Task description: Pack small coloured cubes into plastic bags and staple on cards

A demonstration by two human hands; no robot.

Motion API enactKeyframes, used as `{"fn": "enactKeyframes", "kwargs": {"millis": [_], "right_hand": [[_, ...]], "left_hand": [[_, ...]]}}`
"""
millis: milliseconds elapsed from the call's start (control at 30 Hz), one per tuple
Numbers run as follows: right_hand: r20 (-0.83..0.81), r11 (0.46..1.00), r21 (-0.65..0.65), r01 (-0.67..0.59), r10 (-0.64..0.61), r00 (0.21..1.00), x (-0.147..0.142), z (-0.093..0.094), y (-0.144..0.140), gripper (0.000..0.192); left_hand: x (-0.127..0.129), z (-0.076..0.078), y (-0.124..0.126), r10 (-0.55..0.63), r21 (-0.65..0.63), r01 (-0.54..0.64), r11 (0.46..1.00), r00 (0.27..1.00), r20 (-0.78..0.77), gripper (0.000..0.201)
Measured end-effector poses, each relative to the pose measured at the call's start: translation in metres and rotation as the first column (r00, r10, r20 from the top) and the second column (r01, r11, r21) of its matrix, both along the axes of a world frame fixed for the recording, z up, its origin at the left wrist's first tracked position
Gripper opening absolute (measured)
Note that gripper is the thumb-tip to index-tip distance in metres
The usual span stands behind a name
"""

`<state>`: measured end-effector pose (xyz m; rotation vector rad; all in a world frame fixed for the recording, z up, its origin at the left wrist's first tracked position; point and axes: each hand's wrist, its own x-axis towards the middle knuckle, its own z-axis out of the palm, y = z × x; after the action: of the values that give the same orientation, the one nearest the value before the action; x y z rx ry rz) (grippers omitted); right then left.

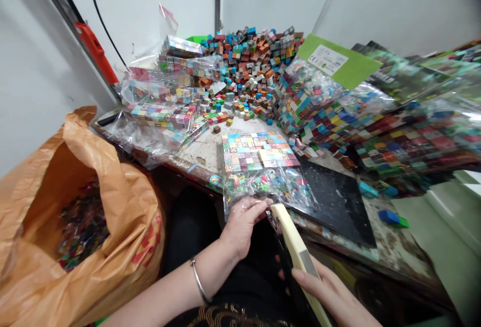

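My left hand (244, 224) is closed in a pinch on the near edge of a clear plastic bag (268, 184). Inside the bag are rows of small patterned cubes and a heap of tiny coloured pieces. My right hand (319, 284) is wrapped round a long cream-and-black stapler (295, 236). The stapler's tip points up and left, close beside my left fingertips and the bag's edge. Whether its jaws touch the plastic is hidden. Under the bag's right side lies a black board (338, 201).
A large pile of loose cubes (251, 61) stands at the back. Filled bags (161, 91) are stacked at left. Bags with a green header card (338, 61) lean at right. An orange sack (139, 206) of small shiny pieces stands at lower left. The worn table (205, 154) holds loose cubes.
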<state>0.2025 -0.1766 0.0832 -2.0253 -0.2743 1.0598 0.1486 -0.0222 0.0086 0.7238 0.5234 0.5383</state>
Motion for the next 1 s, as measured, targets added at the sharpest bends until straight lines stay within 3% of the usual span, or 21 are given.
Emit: {"fn": "enactKeyframes", "kwargs": {"millis": [367,467,700,1000], "right_hand": [[0.072,0.963,0.131,-0.235,0.227,0.971,0.0,-0.016,0.014,0.054],[0.089,0.965,0.13,-0.229,0.218,0.972,0.001,-0.015,0.015,0.054],[0.024,0.964,0.114,-0.242,0.241,0.97,0.0,-0.02,0.008,0.054],[0.029,0.968,0.121,-0.221,0.219,0.975,0.003,-0.021,0.011,0.054]], "left_hand": [[0.001,-0.009,0.0,0.049,0.164,-0.036,0.986,0.996,-0.079,0.015],[0.001,-0.008,0.0,0.057,0.172,-0.041,0.984,0.995,-0.088,0.015],[0.0,-0.004,-0.002,0.028,0.058,-0.025,0.998,0.998,-0.054,0.019],[-0.001,-0.008,0.001,0.061,0.192,-0.035,0.981,0.989,-0.133,0.02]]}}
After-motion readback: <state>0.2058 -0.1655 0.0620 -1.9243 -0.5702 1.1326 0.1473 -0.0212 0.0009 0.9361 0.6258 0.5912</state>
